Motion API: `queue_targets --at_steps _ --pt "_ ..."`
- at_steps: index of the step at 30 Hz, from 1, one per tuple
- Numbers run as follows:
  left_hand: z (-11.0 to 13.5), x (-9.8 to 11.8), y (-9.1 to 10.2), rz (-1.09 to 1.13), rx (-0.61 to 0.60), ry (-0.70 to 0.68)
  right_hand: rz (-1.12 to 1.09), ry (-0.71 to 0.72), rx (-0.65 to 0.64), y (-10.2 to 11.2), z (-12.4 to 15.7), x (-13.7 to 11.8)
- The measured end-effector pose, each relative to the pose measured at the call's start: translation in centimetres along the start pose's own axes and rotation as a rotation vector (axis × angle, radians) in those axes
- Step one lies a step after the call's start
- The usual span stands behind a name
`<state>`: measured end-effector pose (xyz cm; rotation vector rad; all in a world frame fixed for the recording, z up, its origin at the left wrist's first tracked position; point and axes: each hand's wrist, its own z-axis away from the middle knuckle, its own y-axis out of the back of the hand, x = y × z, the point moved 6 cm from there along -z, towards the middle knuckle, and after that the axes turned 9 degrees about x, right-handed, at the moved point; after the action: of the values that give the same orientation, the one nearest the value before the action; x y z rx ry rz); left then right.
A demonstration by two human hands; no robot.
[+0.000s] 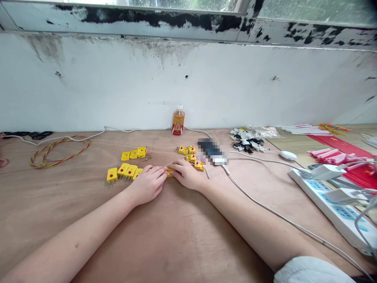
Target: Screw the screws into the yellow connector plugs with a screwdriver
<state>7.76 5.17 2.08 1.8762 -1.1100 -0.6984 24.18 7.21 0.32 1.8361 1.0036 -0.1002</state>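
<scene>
1. The left hand (pixel 148 184) and the right hand (pixel 186 174) rest low on the table and face each other. Both are half closed, with the fingers curled in. Their fingertips (pixel 160 169) seem to pinch one small yellow plastic plug (pixel 170 172) from both sides, so it sits between the hands. The fingers hide most of it.
2. To do this well, it looks best to keep the wrists low and pinch gently with the tips, so the small plug does not slip.
3. One long tan wooden table (pixel 165 239) holds everything.
4. One long white power strip (pixel 338 214) lies at the right side of the table.
5. One clear plastic bottle of orange drink (pixel 178 122) stands at the back.
6. One loose loop of twisted red and yellow wire (pixel 89 144) lies on the left.
7. There are more yellow flat plastic plugs (pixel 125 156) with red dots and metal pins. Seven lie left of the hands, and about five lie to the right, though those are hard to count.
8. A few tiny brass screws (pixel 147 157) lie near the left plugs. They are too small to count.
9. One thin metal rod (pixel 207 172) lies just beside the right hand.
</scene>
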Motion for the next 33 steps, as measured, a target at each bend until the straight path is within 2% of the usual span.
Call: queue_targets --at_steps 9,17,21,27,33 --pt "0.1 -0.6 0.0 0.007 -0.067 -0.031 0.000 -0.001 -0.007 -0.2 -0.1 0.3" --pt "0.1 -0.9 -0.3 0.010 -0.058 0.007 -0.065 0.031 -0.035 0.3 -0.4 0.4" --pt "0.2 -1.0 -0.4 0.016 -0.075 0.009 -0.094 0.040 -0.006 0.5 -0.4 0.4" --pt "0.2 -1.0 -0.3 0.006 -0.100 -0.002 -0.142 -0.100 0.046 0.7 -0.3 1.0" --pt "0.2 -1.2 -0.4 0.023 -0.095 0.000 -0.263 -0.059 0.041 1.0 -0.4 1.0"
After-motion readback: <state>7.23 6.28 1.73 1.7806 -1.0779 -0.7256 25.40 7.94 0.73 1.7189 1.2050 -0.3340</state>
